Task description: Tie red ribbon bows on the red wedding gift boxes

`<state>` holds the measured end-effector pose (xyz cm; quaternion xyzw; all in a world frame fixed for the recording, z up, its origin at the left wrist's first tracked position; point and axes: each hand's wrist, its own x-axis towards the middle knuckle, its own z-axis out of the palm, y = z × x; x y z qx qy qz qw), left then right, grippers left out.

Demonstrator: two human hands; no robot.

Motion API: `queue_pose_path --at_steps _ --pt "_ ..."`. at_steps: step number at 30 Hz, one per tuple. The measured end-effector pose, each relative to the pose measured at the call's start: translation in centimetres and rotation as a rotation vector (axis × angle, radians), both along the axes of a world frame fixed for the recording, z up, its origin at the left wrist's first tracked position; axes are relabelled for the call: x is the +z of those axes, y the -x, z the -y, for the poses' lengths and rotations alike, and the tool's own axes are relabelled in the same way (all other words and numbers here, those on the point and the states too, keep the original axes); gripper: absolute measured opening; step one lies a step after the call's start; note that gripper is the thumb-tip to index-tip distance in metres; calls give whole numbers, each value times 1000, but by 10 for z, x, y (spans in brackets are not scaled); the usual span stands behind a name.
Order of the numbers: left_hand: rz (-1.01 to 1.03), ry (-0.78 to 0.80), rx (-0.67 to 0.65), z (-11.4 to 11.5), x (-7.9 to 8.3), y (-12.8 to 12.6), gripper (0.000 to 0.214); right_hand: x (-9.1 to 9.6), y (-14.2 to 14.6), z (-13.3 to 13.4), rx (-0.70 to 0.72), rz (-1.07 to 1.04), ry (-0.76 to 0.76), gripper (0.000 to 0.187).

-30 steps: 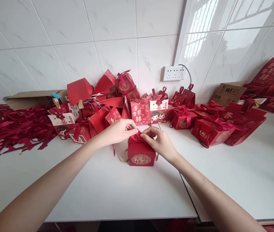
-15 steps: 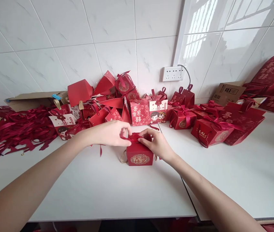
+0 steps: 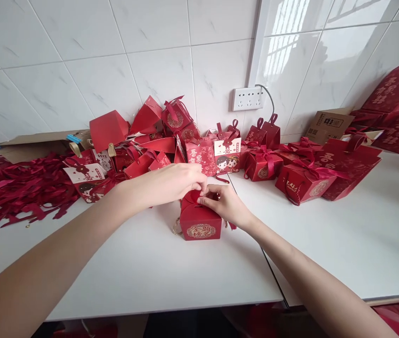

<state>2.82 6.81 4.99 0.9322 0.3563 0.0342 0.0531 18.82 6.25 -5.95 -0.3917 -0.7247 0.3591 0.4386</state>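
Observation:
A red gift box (image 3: 201, 225) with a gold round emblem stands upright on the white table (image 3: 143, 277), a twisted gold cord at its left side. Over its top, my left hand (image 3: 185, 180) has its fingers pinched together at a red ribbon (image 3: 195, 196). From the right, my right hand (image 3: 226, 204) presses thumb and fingers around the ribbon at the box's top, its fingertips meeting those of the left. The knot or loop between the fingers is mostly hidden.
Loose dark red ribbons (image 3: 26, 188) heap at the left. Several red boxes and bags line the tiled wall, among them a bowed box (image 3: 305, 183) at the right. A power strip (image 3: 249, 98) is on the wall. A dark seam (image 3: 273, 267) splits the tabletop.
My left hand has moved right and closed in on my right hand over the box. The ribbon across the top is now gathered between the fingers, baring more of the lid.

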Motion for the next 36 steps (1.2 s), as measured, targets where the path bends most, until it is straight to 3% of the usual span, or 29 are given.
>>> queue_pose_path --at_steps 7,13,22,28,36 --pt "300 32 -67 -10 -24 -1 30 -2 -1 -4 -27 -27 34 16" --pt "611 70 150 -6 -42 4 17 0 -1 -2 0 -42 26 16" --pt "1034 144 300 -18 -98 19 16 -2 -1 3 44 46 -24 13" --pt "988 236 285 -13 -111 27 12 0 3 5 -33 20 34 11" --pt "870 190 224 -7 -109 20 8 -5 5 6 -89 -44 19 18"
